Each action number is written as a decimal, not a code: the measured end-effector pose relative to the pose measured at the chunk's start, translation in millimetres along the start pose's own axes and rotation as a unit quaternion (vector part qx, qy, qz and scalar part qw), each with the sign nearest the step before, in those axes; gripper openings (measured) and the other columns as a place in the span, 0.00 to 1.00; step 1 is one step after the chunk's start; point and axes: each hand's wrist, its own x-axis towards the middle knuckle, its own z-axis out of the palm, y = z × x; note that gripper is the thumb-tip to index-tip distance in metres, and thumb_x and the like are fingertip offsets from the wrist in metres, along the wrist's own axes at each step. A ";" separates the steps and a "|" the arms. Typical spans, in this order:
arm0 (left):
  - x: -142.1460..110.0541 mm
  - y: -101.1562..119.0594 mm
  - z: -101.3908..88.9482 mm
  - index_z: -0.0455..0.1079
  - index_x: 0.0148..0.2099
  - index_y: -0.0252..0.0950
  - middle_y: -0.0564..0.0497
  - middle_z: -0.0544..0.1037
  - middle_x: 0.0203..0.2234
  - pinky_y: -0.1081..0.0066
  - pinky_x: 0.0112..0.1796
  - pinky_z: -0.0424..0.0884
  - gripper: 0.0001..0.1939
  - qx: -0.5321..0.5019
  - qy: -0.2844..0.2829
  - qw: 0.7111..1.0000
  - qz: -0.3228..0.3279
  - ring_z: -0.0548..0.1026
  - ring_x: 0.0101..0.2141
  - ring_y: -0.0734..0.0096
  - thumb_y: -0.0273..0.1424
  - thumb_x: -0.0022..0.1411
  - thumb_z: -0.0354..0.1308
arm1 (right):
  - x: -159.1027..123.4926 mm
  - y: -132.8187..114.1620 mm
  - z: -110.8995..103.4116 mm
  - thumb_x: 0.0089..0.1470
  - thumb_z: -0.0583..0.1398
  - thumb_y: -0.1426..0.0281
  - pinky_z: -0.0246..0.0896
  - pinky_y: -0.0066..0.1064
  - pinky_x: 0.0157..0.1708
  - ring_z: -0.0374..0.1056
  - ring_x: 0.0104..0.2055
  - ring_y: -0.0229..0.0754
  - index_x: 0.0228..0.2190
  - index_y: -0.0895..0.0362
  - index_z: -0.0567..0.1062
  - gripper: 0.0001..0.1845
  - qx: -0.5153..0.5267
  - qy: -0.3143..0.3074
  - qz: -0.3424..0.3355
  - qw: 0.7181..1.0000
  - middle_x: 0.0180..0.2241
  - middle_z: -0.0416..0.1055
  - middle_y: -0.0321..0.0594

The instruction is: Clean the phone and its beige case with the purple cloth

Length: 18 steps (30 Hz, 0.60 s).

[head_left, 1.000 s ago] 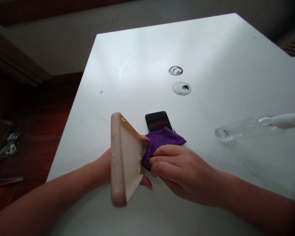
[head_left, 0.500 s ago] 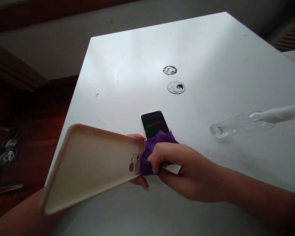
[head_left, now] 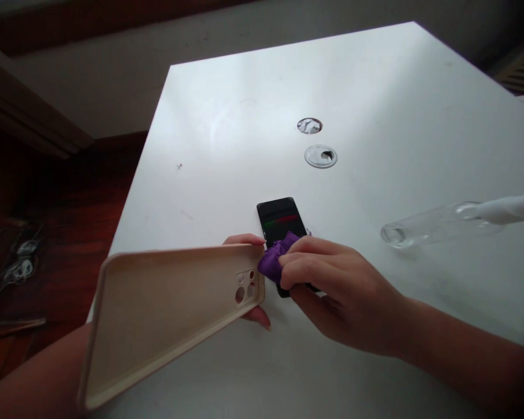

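My left hand point(head_left: 257, 316) grips a beige phone case point(head_left: 170, 308) from behind, with its hollow inner side facing me; only some fingertips show past the edges near the camera cutouts. Bunched in my right hand point(head_left: 332, 285) is a purple cloth point(head_left: 278, 256), pinched between thumb and fingers beside the cutout end of the case. Whether the cloth touches the case rim I cannot tell. Beyond and beneath the cloth, a black phone point(head_left: 280, 217) lies flat on the table, partly covered by my right hand and the cloth.
A clear bottle point(head_left: 432, 227) with a white nozzle or tube point(head_left: 510, 208) lies at the right of the white table point(head_left: 227, 151). Farther back are a grey round grommet point(head_left: 320, 156) and a hole with crumpled material point(head_left: 310, 125). Cables point(head_left: 20, 265) lie on the floor at left.
The case has tilted, its near end swinging lower. My right hand has drawn the purple cloth up off the cutout corner, and the cloth is more bunched. The view has shifted slightly.
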 end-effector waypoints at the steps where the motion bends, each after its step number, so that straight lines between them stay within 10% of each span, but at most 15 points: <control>1: -0.4 2.7 -0.5 0.58 0.63 0.43 0.52 0.75 0.43 0.71 0.38 0.72 0.49 -0.005 -0.006 1.000 -0.007 0.75 0.36 0.69 0.44 0.43 0.77 | 0.7 0.3 0.2 0.57 0.58 0.81 0.59 0.27 0.33 0.64 0.34 0.35 0.35 0.58 0.70 0.06 -0.031 -0.011 -0.026 0.999 0.33 0.72 0.37; 10: 4.3 35.6 -31.0 0.56 0.69 0.47 0.49 0.75 0.52 0.69 0.46 0.74 0.43 0.124 -0.158 0.965 -0.166 0.77 0.48 0.59 0.33 0.56 0.71 | -4.1 -3.2 6.6 0.60 0.57 0.78 0.52 0.33 0.35 0.60 0.34 0.39 0.30 0.58 0.68 0.06 -0.150 -0.101 -0.125 0.976 0.32 0.73 0.37; 18: 2.9 36.3 -25.2 0.60 0.67 0.43 0.47 0.75 0.49 0.69 0.43 0.74 0.38 0.036 -0.095 0.967 -0.233 0.76 0.43 0.62 0.32 0.56 0.68 | -8.3 -10.5 17.7 0.58 0.55 0.81 0.53 0.28 0.33 0.60 0.34 0.35 0.33 0.58 0.67 0.07 0.034 -0.079 0.013 0.996 0.31 0.70 0.35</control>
